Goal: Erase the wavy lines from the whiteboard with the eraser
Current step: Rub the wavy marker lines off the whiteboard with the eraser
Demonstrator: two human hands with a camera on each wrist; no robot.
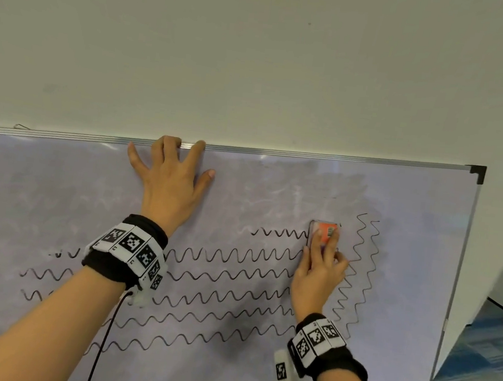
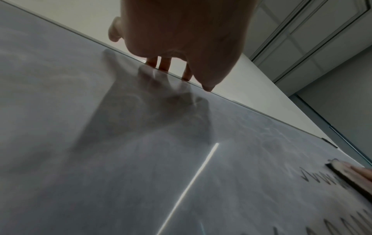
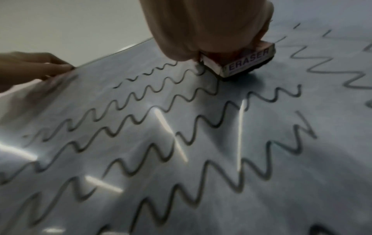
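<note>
Two bare hands are seen on a big white whiteboard with a thin silver metal frame (image 1: pixel 275 186). The left hand (image 1: pixel 169 182) is laid flat on the board near its top edge, with the fingers spread out straight and nothing held in it. In the left wrist view the fingertips (image 2: pixel 164 65) are seen touching the silver strip along the top. The small block eraser with an orange top and a dark felt underside (image 1: pixel 323 230) is held in the right hand (image 1: pixel 317 276), with the fingers closed over its top and the thumb pressed on its left side. The eraser is pressed flat against the board, in the upper right part of it. In the right wrist view the word ERASER is seen printed on the eraser's side (image 3: pixel 247 61). Many black wavy lines drawn with a marker (image 1: pixel 229 277) are seen running across the board, under and to the left of the eraser. The short top line is ended right at the eraser's left side. More wavy lines are drawn up and down just to the right of the eraser. The board above the lines is covered with grey smudges. Black bands with black and white square marks (image 1: pixel 129 246) are worn on both wrists. A plain pale wall (image 1: pixel 257 52) is seen above the board.
</note>
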